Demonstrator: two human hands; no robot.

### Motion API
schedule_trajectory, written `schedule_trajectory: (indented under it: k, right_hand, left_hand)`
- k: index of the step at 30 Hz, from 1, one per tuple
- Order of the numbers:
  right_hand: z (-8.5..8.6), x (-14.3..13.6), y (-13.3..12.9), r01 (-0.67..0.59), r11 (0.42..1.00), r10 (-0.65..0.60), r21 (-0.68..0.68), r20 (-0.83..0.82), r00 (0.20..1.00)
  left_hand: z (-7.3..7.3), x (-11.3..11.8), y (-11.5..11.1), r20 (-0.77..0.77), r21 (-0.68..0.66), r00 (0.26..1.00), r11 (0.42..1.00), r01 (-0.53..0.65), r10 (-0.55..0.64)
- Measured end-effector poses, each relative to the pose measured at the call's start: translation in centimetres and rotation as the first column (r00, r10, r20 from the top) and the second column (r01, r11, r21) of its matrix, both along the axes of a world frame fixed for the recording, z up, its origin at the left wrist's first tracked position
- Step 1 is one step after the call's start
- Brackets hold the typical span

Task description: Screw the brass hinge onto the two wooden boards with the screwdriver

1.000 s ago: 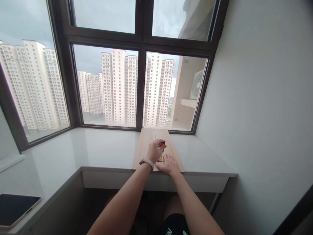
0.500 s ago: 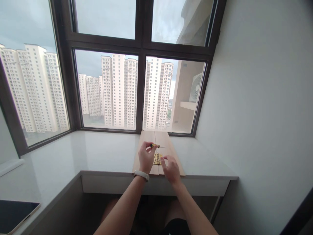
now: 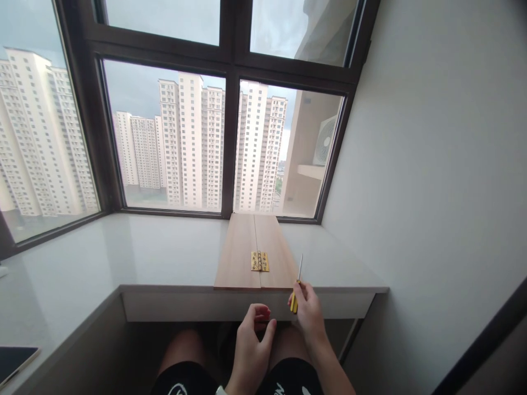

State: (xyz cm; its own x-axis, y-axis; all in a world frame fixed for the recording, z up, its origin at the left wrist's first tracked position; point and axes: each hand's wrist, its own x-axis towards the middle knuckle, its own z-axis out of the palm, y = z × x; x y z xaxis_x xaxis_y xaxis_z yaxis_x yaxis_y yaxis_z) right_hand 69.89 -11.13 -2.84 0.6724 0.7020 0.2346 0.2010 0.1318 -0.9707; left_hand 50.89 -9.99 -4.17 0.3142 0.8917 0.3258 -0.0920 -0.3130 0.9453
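Note:
My right hand [image 3: 309, 310] is closed round the yellow-and-black handle of a screwdriver [image 3: 295, 299], whose thin metal shaft points up and away from me. My left hand [image 3: 255, 337] is in front of the counter edge, above my lap, with its fingers loosely curled and the thumb apart from them; nothing shows in it. A gold butt hinge [image 3: 259, 261] lies across the seam between two light wooden boards [image 3: 236, 249]. Dark spots, screws or screw holes, dot both of its leaves; which they are I cannot tell. Neither hand touches the hinge.
The boards lie side by side on a white counter [image 3: 173, 252], reaching from its front edge to the window frame. At the lower left is a dark-screened tablet or phone [image 3: 16, 359], partly cut off. A white wall [image 3: 420, 164] rises at the right.
Both hands have drawn back from the hinge towards me. The screwdriver has passed from my left hand to my right. The hinge now shows in full, and the view has shifted slightly.

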Motion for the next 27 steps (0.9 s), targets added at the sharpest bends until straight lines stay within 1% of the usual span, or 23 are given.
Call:
schedule_trajectory:
  k: [1, 2, 3, 4, 5, 6, 8, 9, 10, 11, 14, 17, 19, 20, 21, 22, 23, 24, 25, 26, 27]
  right_hand:
    - [0.3, 2.1, 0.0, 0.073, 0.996, -0.068, -0.058, 0.081, 0.994]
    - [0.7, 4.3, 0.0, 0.149, 0.98, -0.122, -0.135, 0.194, 0.973]
    - [1.1, 6.4, 0.2, 0.234, 0.949, -0.157, -0.211, 0.327, 0.932]
    - [1.4, 8.4, 0.4, 0.316, 0.906, -0.166, -0.283, 0.448, 0.878]
    - [1.8, 10.1, 0.8, 0.385, 0.851, -0.148, -0.356, 0.54, 0.828]
    - [2.0, 11.5, 1.2, 0.443, 0.782, -0.109, -0.438, 0.604, 0.79]
    - [2.3, 13.6, 2.2, 0.51, 0.646, -0.006, -0.568, 0.664, 0.748]
    - [2.3, 14.3, 2.8, 0.535, 0.599, 0.037, -0.595, 0.688, 0.724]
    - [2.2, 14.8, 3.4, 0.561, 0.57, 0.071, -0.601, 0.716, 0.694]
    - [2.0, 15.2, 3.9, 0.581, 0.556, 0.099, -0.595, 0.741, 0.664]
    - [1.3, 15.9, 5.4, 0.618, 0.541, 0.148, -0.571, 0.787, 0.598]
    - [1.0, 16.2, 6.3, 0.627, 0.526, 0.177, -0.574, 0.795, 0.58]
    - [1.2, 16.0, 6.7, 0.645, 0.522, 0.166, -0.558, 0.808, 0.565]
    - [1.4, 15.8, 7.0, 0.659, 0.532, 0.145, -0.532, 0.824, 0.547]
    - [1.7, 15.5, 7.4, 0.674, 0.555, 0.113, -0.488, 0.847, 0.52]
    - [2.1, 15.1, 7.9, 0.683, 0.588, 0.071, -0.433, 0.869, 0.49]
    - [2.5, 14.7, 8.5, 0.675, 0.623, 0.04, -0.396, 0.877, 0.478]
    - [2.9, 14.2, 9.2, 0.649, 0.657, 0.022, -0.384, 0.87, 0.493]
    - [3.3, 13.7, 10.0, 0.601, 0.684, 0.03, -0.412, 0.84, 0.542]
    - [3.6, 13.3, 10.9, 0.552, 0.696, 0.039, -0.458, 0.792, 0.609]
    - [3.9, 12.9, 11.8, 0.492, 0.692, 0.063, -0.528, 0.723, 0.688]
  left_hand:
    - [0.1, -0.8, 0.4, -0.011, 0.004, 1.0, 1.0, -0.021, 0.021]
    - [0.3, -1.7, 0.9, -0.017, 0.008, 0.999, 0.999, -0.048, 0.048]
    - [0.5, -2.7, 1.5, -0.02, 0.016, 0.997, 0.997, -0.076, 0.076]
    - [0.8, -3.6, 2.1, -0.029, 0.025, 0.995, 0.995, -0.092, 0.092]
    - [1.1, -4.4, 2.9, -0.035, 0.033, 0.992, 0.993, -0.118, 0.119]
    - [1.5, -5.2, 3.7, -0.043, 0.039, 0.988, 0.988, -0.149, 0.15]
    - [2.1, -6.6, 5.5, -0.062, 0.054, 0.978, 0.979, -0.197, 0.2]
    - [2.4, -7.1, 6.5, -0.071, 0.06, 0.974, 0.976, -0.211, 0.215]
    - [2.6, -7.6, 7.5, -0.085, 0.061, 0.97, 0.973, -0.221, 0.226]
    - [2.7, -8.1, 8.5, -0.101, 0.064, 0.966, 0.97, -0.234, 0.24]
    - [2.6, -9.2, 11.9, -0.142, 0.081, 0.951, 0.961, -0.265, 0.275]
    - [2.0, -10.2, 15.5, -0.201, 0.108, 0.93, 0.951, -0.291, 0.308]
    - [1.5, -10.5, 17.9, -0.265, 0.129, 0.912, 0.948, -0.29, 0.315]
    - [1.3, -10.5, 19.0, -0.307, 0.139, 0.895, 0.946, -0.294, 0.323]
    - [1.2, -10.4, 20.1, -0.359, 0.148, 0.872, 0.943, -0.297, 0.332]
    - [1.2, -10.0, 21.2, -0.408, 0.163, 0.851, 0.943, -0.289, 0.331]
    - [1.4, -9.6, 22.2, -0.453, 0.18, 0.83, 0.945, -0.273, 0.326]
    - [1.7, -9.0, 23.2, -0.501, 0.185, 0.804, 0.947, -0.261, 0.32]
    - [2.0, -8.2, 24.1, -0.556, 0.173, 0.771, 0.951, -0.257, 0.31]
    - [2.4, -7.5, 25.0, -0.614, 0.143, 0.734, 0.956, -0.256, 0.289]
    - [2.7, -6.7, 25.9, -0.67, 0.107, 0.696, 0.961, -0.255, 0.259]
